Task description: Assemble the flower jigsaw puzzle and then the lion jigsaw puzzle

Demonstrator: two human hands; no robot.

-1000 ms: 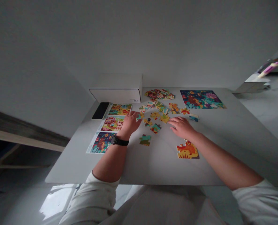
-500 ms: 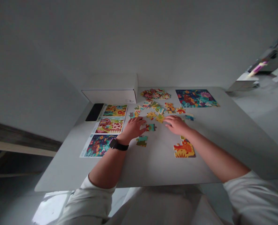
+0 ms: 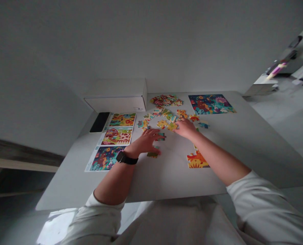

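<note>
My left hand (image 3: 144, 142), with a black watch on the wrist, lies flat on the white table (image 3: 166, 177), fingers spread over a teal and green puzzle piece (image 3: 153, 154) and touching another small piece (image 3: 162, 136). My right hand (image 3: 185, 128) reaches further in, fingers stretched over the loose puzzle pieces (image 3: 166, 119) scattered mid-table. A joined orange and yellow section (image 3: 196, 161) lies beside my right forearm.
A sheet with three reference pictures (image 3: 114, 136) lies at the left, a black phone (image 3: 99, 121) beyond it. A white box (image 3: 117, 99) stands at the back, a pile of pieces (image 3: 166, 100) and a finished puzzle (image 3: 209, 104) to its right.
My left hand slid down and right from the piece cluster onto the teal and green piece. My right hand moved up and left into the loose pieces. The view shifted slightly.
</note>
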